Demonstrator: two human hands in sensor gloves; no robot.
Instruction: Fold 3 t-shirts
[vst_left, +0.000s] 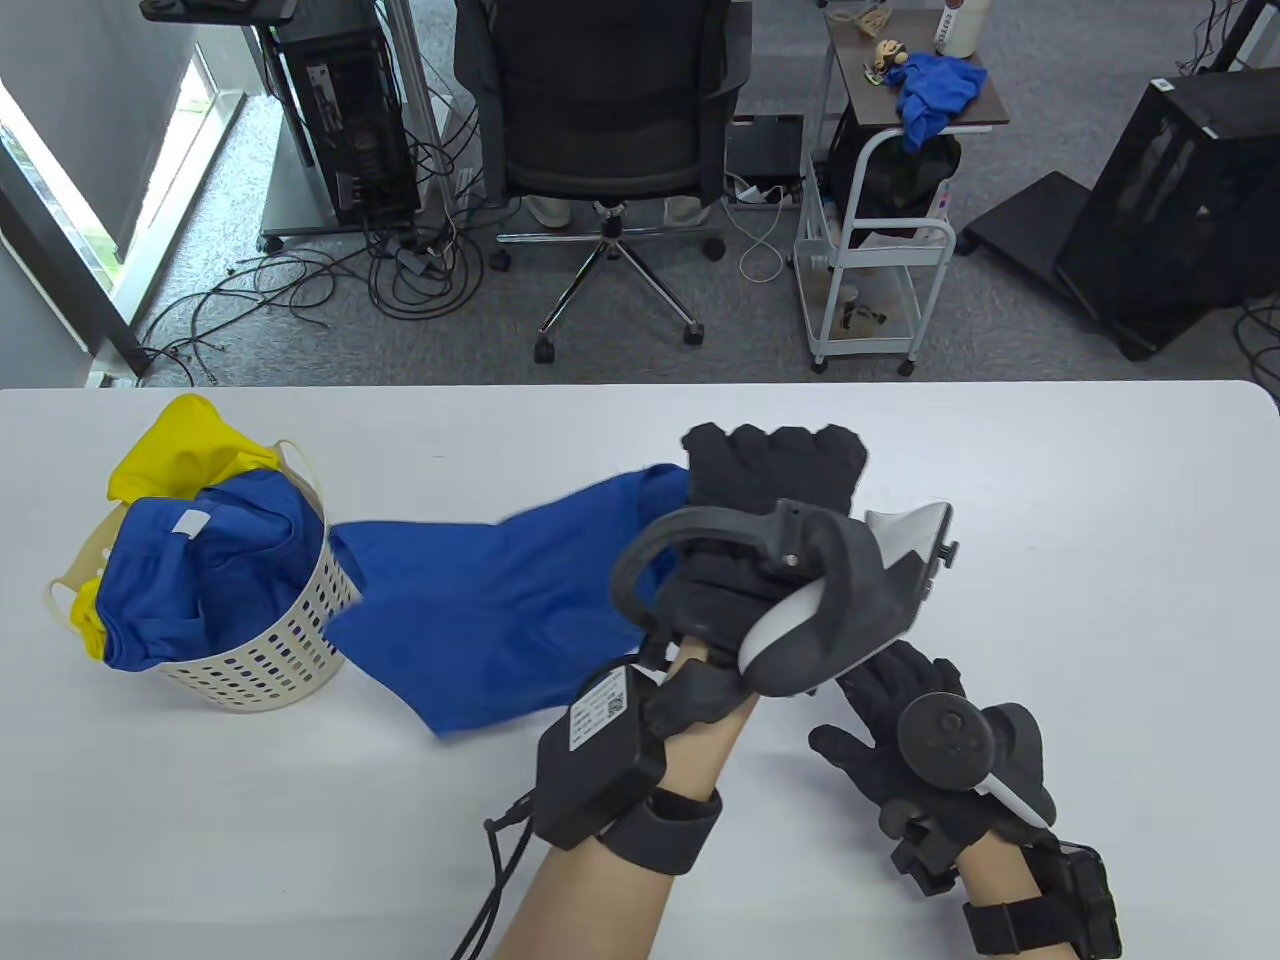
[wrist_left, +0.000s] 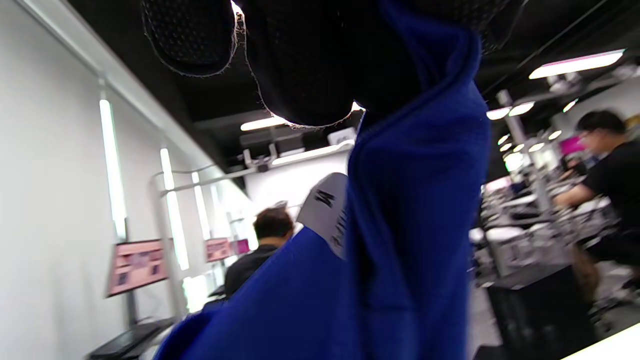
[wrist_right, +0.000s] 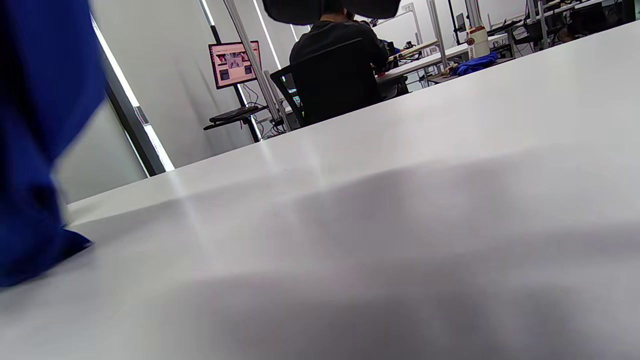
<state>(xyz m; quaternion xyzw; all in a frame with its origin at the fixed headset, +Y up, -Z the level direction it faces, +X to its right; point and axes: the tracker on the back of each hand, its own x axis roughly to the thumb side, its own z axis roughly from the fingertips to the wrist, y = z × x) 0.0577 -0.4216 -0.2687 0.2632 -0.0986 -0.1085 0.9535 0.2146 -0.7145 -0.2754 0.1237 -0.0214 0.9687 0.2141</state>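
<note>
A blue t-shirt (vst_left: 500, 610) hangs stretched from my left hand (vst_left: 770, 480), which grips its upper edge and holds it raised above the white table (vst_left: 1050, 480). The shirt's lower end trails on the table beside a white perforated basket (vst_left: 270, 660). In the left wrist view the blue fabric (wrist_left: 410, 210) with a white label (wrist_left: 327, 212) hangs from my gloved fingers (wrist_left: 300, 60). The basket holds another blue shirt (vst_left: 210, 570) and a yellow one (vst_left: 185, 440). My right hand (vst_left: 890, 730) rests low over the table, under the left tracker, fingers spread and empty. The right wrist view shows the shirt (wrist_right: 35, 140) at the left edge.
The basket stands at the table's left. Beyond the table's far edge are an office chair (vst_left: 600, 120), a white cart (vst_left: 870, 290) with a blue cloth (vst_left: 935, 90) on top, computer towers and cables on the floor.
</note>
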